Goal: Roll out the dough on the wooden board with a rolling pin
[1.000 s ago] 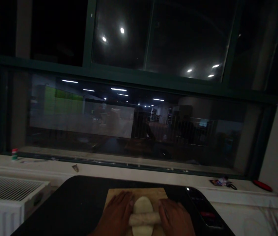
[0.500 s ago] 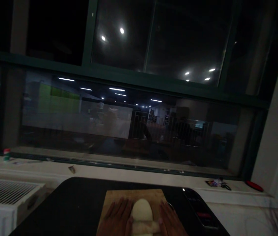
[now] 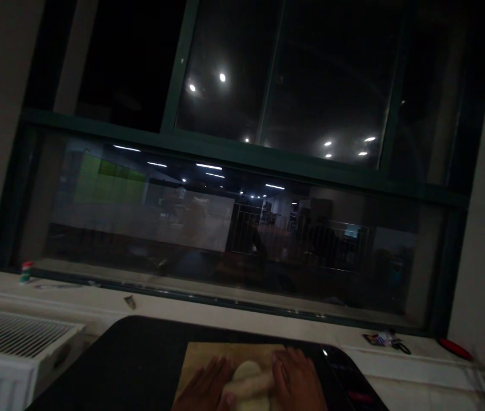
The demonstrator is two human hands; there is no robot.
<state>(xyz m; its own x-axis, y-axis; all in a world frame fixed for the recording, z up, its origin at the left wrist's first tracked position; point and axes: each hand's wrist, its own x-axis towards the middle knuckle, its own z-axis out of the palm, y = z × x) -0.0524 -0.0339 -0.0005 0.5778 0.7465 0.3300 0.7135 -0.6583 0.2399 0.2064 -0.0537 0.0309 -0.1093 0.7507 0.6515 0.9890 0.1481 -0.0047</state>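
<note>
A pale, flattened piece of dough (image 3: 247, 370) lies on a wooden board (image 3: 199, 355) at the bottom of the head view. Across it, slightly slanted, rests a light wooden rolling pin (image 3: 251, 386). My left hand (image 3: 208, 383) is at the pin's left end, fingers stretched forward over the board and thumb against the pin. On the right end, my right hand (image 3: 297, 379) is closed with bent fingers. The palms and the near part of the dough are hidden or cut off by the frame's lower edge.
The board sits on a black table (image 3: 139, 354). A phone (image 3: 345, 377) lies at its right. Behind stands a window sill (image 3: 182, 308) with a small red-and-green container (image 3: 26, 272), scissors (image 3: 400, 346) and a red object (image 3: 455, 349). A white radiator (image 3: 15, 348) is at left.
The rolling pin now lies farther over the dough and at more of a slant. My right hand has shifted up and its fingers have curled. The camera view has tilted up slightly.
</note>
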